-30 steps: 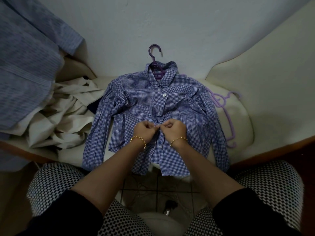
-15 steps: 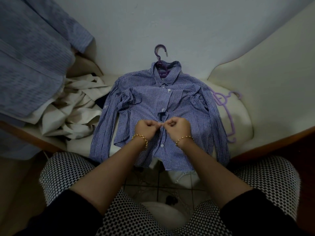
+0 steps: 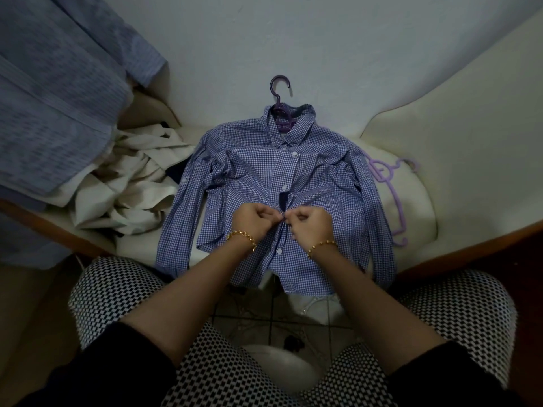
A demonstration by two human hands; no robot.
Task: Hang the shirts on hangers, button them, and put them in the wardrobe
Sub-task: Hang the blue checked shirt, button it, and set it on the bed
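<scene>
A blue checked shirt (image 3: 252,174) lies flat on a cream cushioned seat (image 3: 417,207), collar away from me. A dark purple hanger (image 3: 280,92) sits inside it, its hook sticking out above the collar. My left hand (image 3: 258,220) and my right hand (image 3: 308,224) meet at the shirt's front placket about halfway down, fingers curled, each pinching an edge of the fabric at a button. White buttons show above and below my hands.
A pale purple hanger (image 3: 393,198) lies on the seat right of the shirt. A crumpled cream garment (image 3: 129,189) is heaped on the left. A blue striped shirt (image 3: 53,98) hangs at far left. My knees in checked trousers fill the foreground.
My hands stay at the same button on the placket, with only small finger movement. The view has shifted slightly, so the shirt appears further right.
</scene>
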